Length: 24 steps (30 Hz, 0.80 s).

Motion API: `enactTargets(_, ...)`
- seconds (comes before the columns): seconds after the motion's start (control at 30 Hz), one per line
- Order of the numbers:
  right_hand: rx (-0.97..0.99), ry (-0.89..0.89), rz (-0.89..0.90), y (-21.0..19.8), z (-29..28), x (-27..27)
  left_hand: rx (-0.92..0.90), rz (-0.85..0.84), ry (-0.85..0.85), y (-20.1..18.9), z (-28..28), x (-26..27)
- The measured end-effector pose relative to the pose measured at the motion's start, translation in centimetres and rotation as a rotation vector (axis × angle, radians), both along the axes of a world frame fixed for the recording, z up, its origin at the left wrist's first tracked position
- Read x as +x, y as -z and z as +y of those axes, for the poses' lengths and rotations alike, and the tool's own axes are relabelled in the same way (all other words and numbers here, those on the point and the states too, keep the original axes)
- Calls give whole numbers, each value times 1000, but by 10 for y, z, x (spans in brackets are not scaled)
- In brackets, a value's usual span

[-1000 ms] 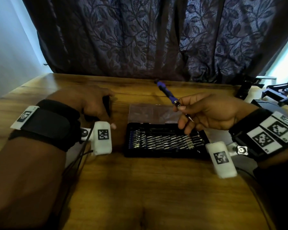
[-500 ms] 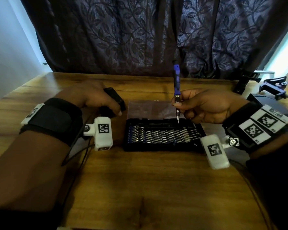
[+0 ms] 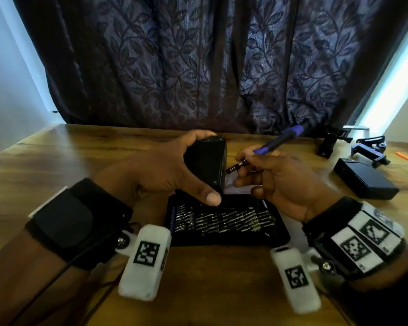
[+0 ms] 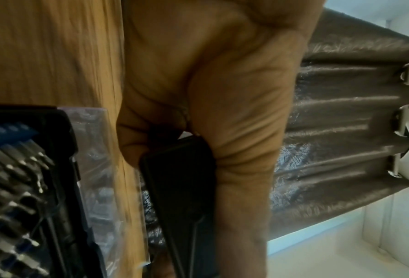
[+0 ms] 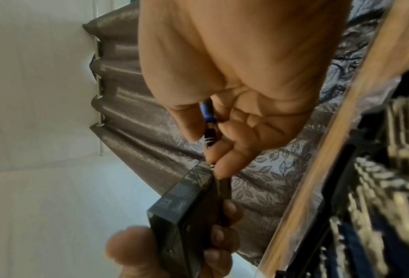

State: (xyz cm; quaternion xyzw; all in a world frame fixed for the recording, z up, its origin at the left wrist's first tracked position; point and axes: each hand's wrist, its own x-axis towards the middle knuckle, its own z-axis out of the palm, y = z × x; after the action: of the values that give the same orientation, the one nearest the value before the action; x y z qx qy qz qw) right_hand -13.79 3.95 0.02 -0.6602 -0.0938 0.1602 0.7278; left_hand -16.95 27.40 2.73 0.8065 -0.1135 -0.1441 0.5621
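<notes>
My left hand (image 3: 161, 171) grips the small black box (image 3: 206, 163), fingers curled over its top and thumb beneath, holding it on edge above the far side of the open bit case (image 3: 224, 228) on the wooden table (image 3: 57, 156). My right hand (image 3: 290, 187) pinches the blue screwdriver (image 3: 278, 142) near its metal neck, with the tip at the box's right edge.

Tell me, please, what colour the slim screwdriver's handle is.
The slim screwdriver's handle is blue with black, clearest in the head view.
</notes>
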Motion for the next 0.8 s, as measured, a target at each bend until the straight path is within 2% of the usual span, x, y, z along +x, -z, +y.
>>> enactTargets(0.17,51,14,-30,-1,2,0,8,-117,-146,3,-1,14)
enactTargets(0.23,52,16,-46,-3,1,-1,-41,-102,-248,6,2,19)
enactTargets(0.3,45,68,-84,-5,0,-1,-105,-25,-268,11,4,23)
enactTargets(0.4,-1,180,-235,-4,-3,-1,-175,102,-241,13,0,19)
enactTargets(0.5,-6,232,-369,-7,-4,-3,-260,126,-228,17,-2,19)
enactTargets(0.7,-28,375,-760,-18,-5,-12,-498,52,-267,18,-11,14)
enactTargets(0.8,-97,385,-912,-17,-11,-10,-504,18,-283,18,-14,14)
